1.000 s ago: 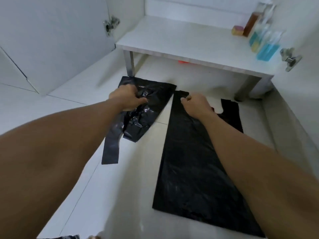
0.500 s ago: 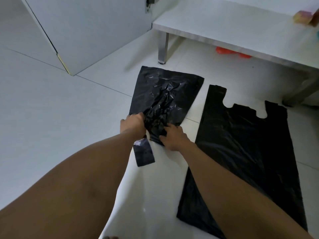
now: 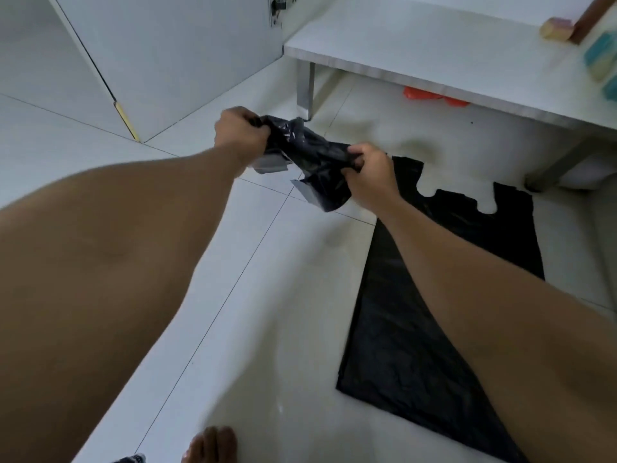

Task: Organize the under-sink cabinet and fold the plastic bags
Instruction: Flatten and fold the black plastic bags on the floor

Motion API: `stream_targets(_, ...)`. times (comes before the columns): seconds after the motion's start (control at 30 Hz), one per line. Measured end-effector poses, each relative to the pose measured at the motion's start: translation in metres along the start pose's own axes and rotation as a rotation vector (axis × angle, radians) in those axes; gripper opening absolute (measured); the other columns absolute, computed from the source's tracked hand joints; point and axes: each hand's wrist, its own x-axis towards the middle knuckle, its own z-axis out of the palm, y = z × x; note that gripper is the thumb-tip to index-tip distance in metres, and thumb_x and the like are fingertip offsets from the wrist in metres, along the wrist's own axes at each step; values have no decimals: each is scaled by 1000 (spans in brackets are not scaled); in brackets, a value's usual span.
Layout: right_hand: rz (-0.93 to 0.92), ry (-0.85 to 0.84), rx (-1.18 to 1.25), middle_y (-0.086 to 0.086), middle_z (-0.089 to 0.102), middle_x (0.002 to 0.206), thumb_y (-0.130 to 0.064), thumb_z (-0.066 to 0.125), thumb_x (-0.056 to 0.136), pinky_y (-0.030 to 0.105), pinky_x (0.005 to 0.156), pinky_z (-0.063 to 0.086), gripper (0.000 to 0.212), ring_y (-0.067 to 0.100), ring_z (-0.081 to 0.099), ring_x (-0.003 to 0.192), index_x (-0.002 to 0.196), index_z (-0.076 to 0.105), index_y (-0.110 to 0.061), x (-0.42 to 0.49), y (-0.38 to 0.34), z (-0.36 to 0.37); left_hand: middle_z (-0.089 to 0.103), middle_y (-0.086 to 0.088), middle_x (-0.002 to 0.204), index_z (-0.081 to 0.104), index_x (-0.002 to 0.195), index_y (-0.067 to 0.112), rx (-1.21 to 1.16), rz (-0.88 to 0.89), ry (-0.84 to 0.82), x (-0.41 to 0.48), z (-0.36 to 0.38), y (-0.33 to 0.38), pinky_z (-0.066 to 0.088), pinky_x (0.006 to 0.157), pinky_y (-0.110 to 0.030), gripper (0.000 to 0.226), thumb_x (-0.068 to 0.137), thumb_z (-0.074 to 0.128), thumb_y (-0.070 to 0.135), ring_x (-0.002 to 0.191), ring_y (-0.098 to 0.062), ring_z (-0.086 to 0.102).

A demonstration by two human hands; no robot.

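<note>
Crumpled black bag [image 3: 310, 162], lying on the floor [image 3: 150, 182] a moment ago, is now lifted and stretched between the hands: left hand [image 3: 240, 132] grips one bunched end, right hand [image 3: 370, 168] the other. It probably gets shaken flat next; the spread bag [image 3: 434, 312] lies below the right hand.

The crumpled bag [image 3: 314, 162] is thin black plastic film, wrinkled and faintly glossy, with grey highlights along its folds. The flat bag [image 3: 417, 329] is the same black film, smoother and duller, with fine creases. The floor tiles [image 3: 273, 295] are pale, smooth and glossy enough to carry soft reflections, the cabinet door [image 3: 173, 61] and shelf [image 3: 417, 38] look like smooth matt white laminate, and the shelf leg [image 3: 305, 91] is dull grey metal.
</note>
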Motion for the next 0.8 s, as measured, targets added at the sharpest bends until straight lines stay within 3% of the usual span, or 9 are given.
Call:
stream_targets(0.1, 21, -21, -106, 1, 64, 78, -18, 56, 99, 21, 59, 45, 18, 14, 58, 69, 91, 71, -11, 19, -9, -24, 65, 5, 77, 69, 78, 23, -5, -14, -28, 10, -19, 27, 54, 63, -22, 8, 76, 74, 29, 74, -16, 63)
stream_targets(0.2, 88, -35, -141, 2, 53, 65, -27, 47, 104, 26, 54, 39, 34, 14, 49, 56, 76, 61, -13, 29, -19, -48, 59, 6, 69, 65, 71, 20, 2, -25, -112, 15, -36, 48, 44, 48, -18, 22, 73, 81, 36, 61, -11, 55)
stream_targets(0.27, 189, -18, 12, 5, 56, 73, -30, 41, 105, 33, 52, 53, 34, 19, 55, 60, 81, 59, -13, 32, -31, -62, 68, 4, 79, 68, 81, 16, -26, -41, -179, 16, -49, 65, 52, 54, -18, 36, 69, 85, 46, 63, -10, 65)
stream_targets(0.33, 318, 6, 260, 9, 62, 88, -30, 37, 105, 42, 56, 61, 32, 26, 62, 72, 87, 59, -15, 36, -48, -76, 75, 2, 89, 71, 97, 12, -43, -7, -296, 16, -65, 87, 59, 67, -24, 65, 60, 85, 63, 75, -13, 73)
stream_targets(0.47, 417, 29, 417, 6, 64, 89, -26, 53, 98, 31, 58, 57, 18, 27, 64, 83, 86, 62, -16, 46, -75, -111, 79, 6, 91, 71, 104, 14, -8, 102, -469, 12, -95, 130, 56, 74, -23, 91, 42, 85, 79, 81, -9, 75)
stream_targets(0.57, 585, 24, 623, 13, 72, 94, -18, 50, 94, 44, 83, 58, 27, 30, 72, 91, 78, 71, -11, 41, -75, -135, 77, 7, 104, 67, 118, 20, 73, 160, -664, 1, -97, 144, 55, 85, -24, 89, 43, 93, 61, 95, -9, 73)
stream_targets(0.63, 679, -2, 743, 11, 74, 86, -21, 43, 98, 41, 78, 61, 41, 26, 74, 75, 70, 71, -12, 37, -64, -150, 73, 3, 115, 62, 125, 22, 124, 134, -732, -6, -89, 150, 55, 86, -22, 92, 42, 96, 39, 104, -13, 70)
stream_targets(0.73, 722, -62, 896, 6, 75, 89, -36, 51, 97, 41, 77, 61, 37, 25, 75, 76, 83, 74, -11, 31, -46, -175, 61, 0, 126, 57, 132, 20, 410, 214, -740, -11, -74, 161, 52, 88, -24, 86, 55, 95, 15, 109, -21, 62)
stream_targets(0.8, 593, -192, 1049, 11, 73, 114, -58, 58, 91, 45, 87, 56, 54, 31, 71, 101, 106, 75, -10, 23, -38, -197, 62, -3, 122, 64, 118, 21, 466, 288, -644, -8, -62, 172, 50, 74, -19, 56, 69, 89, 8, 105, -22, 62)
